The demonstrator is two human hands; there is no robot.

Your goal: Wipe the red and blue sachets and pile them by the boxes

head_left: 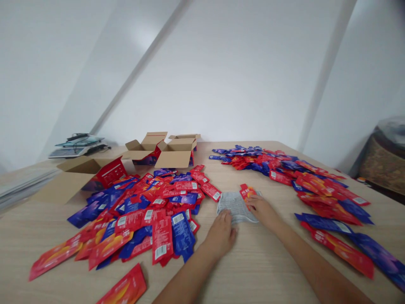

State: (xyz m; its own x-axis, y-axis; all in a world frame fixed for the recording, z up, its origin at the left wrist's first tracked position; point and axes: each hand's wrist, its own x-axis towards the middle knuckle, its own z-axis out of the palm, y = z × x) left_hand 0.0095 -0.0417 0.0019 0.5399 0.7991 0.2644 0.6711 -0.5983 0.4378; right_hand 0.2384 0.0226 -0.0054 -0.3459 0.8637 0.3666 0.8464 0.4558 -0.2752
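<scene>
A grey cloth (236,205) lies flat on the table in front of me. My left hand (220,234) rests at its lower left edge, fingertips on the fabric; whether it pinches the cloth is unclear. Over the cloth's right side, my right hand (261,209) holds a red packet (244,191) by its lower end. To the left spreads a large heap of red and blue packets (162,238). Another long heap of red and blue packets (275,162) runs along the right side.
Open cardboard boxes stand at the back left, including a near one (109,172) and a middle one (177,156). A stack of devices and cables (77,145) sits at the far left. A patterned brown object (384,162) is beyond the table's right edge.
</scene>
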